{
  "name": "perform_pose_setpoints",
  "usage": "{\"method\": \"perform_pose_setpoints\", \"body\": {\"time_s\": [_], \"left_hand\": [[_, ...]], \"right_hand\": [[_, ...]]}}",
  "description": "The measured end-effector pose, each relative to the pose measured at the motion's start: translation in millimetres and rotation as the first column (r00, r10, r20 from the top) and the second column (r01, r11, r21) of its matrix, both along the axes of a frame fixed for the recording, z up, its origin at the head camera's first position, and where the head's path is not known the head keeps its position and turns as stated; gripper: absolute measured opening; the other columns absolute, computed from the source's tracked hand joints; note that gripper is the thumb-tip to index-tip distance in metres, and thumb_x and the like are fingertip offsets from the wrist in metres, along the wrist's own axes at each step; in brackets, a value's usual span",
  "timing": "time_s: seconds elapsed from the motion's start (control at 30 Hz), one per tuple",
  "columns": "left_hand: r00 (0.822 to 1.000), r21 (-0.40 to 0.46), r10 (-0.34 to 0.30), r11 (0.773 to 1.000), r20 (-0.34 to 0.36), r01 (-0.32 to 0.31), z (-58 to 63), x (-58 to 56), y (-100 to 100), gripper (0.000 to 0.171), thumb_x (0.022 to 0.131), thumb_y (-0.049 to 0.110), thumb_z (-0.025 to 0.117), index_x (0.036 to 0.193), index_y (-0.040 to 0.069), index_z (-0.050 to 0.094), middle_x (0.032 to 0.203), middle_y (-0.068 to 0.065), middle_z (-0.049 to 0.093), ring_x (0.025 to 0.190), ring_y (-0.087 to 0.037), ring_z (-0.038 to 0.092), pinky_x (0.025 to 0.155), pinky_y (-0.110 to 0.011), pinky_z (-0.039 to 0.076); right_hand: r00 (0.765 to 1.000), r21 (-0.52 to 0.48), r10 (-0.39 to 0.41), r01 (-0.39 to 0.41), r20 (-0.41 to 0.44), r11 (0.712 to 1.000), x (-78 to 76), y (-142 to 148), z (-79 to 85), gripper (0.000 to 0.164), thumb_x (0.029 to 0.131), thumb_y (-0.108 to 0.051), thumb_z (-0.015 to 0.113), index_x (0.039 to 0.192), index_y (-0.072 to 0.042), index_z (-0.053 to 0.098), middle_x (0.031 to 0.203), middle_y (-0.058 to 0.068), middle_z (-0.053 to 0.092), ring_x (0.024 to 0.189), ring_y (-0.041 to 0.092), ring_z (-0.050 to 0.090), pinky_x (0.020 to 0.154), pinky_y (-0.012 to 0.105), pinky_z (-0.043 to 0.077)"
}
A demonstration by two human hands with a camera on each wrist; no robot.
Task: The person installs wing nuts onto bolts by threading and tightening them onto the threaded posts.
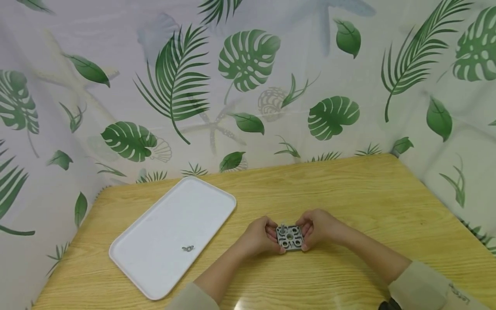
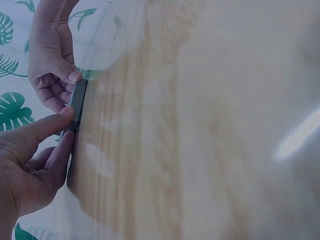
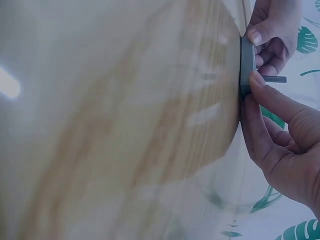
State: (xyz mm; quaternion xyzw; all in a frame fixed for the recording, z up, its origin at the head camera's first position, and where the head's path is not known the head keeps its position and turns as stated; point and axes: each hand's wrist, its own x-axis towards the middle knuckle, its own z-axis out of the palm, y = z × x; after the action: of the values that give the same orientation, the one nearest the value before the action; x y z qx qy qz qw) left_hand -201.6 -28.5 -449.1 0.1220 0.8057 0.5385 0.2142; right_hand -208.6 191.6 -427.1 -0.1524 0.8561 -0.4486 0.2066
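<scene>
Two bare hands shared one part; the left hand [image 1: 258, 237] pinched the left side of a grey square plate [image 1: 289, 237] between thumb and fingers; the right hand [image 1: 320, 229] had the matching grip on the right side; neither was loose. Plate was face up, in front of the person, right of the white tray [image 1: 170, 228] and well apart from it; couldn't tell whether it touched the wood-grain table [image 1: 348, 189] or sat just above. Plate face had a round hole mid-face and more near the corners; a threaded bolt [image 1: 283, 229] stood upright at the far left corner, sticking out of the top face. Tray lay at a slant on the table's left; one small metal wing nut [image 1: 187, 248] lay on it, near its right-hand edge. Forearms came in from the near side, beige sleeves [image 1: 420, 284] behind the wrists; something dark [image 1: 389, 305] showed by the right cuff, too cut off to identify. Leaf-printed cloth [image 1: 286, 56] hung behind the table and down both sides.
</scene>
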Motion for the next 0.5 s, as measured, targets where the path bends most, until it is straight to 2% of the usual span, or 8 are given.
{"method": "perform_pose_setpoints", "body": {"time_s": [0.5], "left_hand": [[1.0, 0.0, -0.017, 1.0, 0.024, 0.017, -1.7, 1.7, -5.2, 0.061, 0.062, 0.002, 0.086, 0.113, 0.001, 0.052, 0.089, -0.005, 0.061, 0.078, -0.013, 0.06, 0.071, -0.024, 0.053]], "right_hand": [[1.0, -0.029, 0.026, -0.026, 0.015, 0.999, -0.1, -3.8, -2.2, 0.053, 0.057, 0.008, 0.084, 0.104, 0.012, 0.059, 0.08, 0.009, 0.061, 0.071, 0.015, 0.059, 0.063, 0.025, 0.053]]}}
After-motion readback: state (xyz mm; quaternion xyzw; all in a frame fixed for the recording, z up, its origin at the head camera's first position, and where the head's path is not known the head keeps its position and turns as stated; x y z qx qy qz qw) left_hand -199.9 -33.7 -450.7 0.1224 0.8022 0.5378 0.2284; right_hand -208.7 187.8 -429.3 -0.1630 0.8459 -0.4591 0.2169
